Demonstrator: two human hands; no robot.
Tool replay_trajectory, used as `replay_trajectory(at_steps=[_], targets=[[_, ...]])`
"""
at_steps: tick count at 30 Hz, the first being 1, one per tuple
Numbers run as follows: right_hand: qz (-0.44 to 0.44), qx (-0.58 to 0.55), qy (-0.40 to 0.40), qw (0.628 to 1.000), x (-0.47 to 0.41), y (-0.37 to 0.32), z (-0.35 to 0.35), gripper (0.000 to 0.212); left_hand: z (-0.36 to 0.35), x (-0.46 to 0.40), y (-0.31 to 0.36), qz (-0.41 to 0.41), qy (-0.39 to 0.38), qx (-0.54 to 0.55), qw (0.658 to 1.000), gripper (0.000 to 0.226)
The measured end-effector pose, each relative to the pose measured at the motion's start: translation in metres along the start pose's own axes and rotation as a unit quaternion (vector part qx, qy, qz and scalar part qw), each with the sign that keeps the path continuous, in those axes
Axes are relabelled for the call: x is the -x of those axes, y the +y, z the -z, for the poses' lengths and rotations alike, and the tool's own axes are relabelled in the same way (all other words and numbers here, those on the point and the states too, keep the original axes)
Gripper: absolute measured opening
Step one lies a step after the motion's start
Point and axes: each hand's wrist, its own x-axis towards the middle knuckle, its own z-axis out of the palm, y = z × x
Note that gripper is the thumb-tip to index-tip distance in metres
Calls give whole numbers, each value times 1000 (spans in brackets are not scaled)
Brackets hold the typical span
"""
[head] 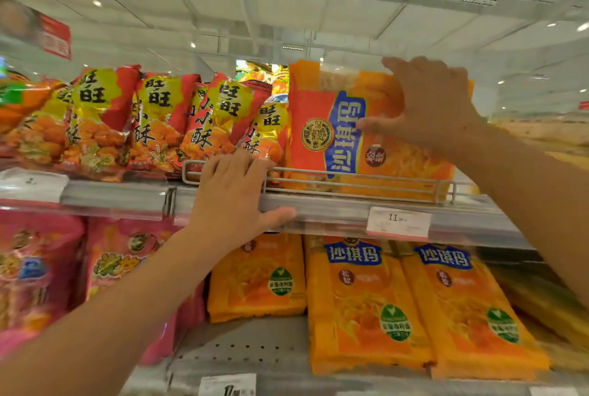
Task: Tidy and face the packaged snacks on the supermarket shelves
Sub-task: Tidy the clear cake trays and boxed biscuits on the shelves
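Observation:
A large orange snack pack (pixel 322 127) with a blue label stands on its side on the top shelf, behind a wire front rail (pixel 350 183). My right hand (pixel 430 102) lies flat on its upper right front, fingers over its top edge. My left hand (pixel 236 194) grips the wire rail and the shelf's front edge (pixel 334 209), thumb under the edge. Left of the pack, several red-and-yellow snack bags (pixel 159 121) stand leaning in a crowded row.
On the shelf below, orange packs (pixel 363 303) of the same snack stand upright, with pink bags (pixel 38 271) to their left. A white price tag (pixel 398 223) hangs on the shelf edge. A bare perforated patch of shelf (pixel 242 344) shows at lower centre.

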Motion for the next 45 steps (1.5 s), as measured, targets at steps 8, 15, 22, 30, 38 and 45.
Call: replay_trajectory(at_steps=[8, 15, 22, 30, 38, 45], targets=[[26, -107, -127, 986, -16, 3, 40, 82, 3, 4, 6, 3, -12, 0, 1000, 79], [62, -3, -129, 990, -22, -5, 45, 104, 8, -1, 5, 15, -47, 10, 999, 83], [32, -67, -139, 987, -12, -6, 46, 90, 3, 4, 1, 2, -28, 21, 999, 83], [-9, -81, 37, 996, 13, -9, 95, 90, -2, 4, -3, -13, -9, 31, 999, 79], [-80, -139, 32, 986, 75, -32, 155, 87, 12, 38, 35, -18, -27, 248, 968, 95], [-260, -362, -40, 894, 157, -60, 116, 62, 17, 98, 90, 107, -143, 715, 676, 116]])
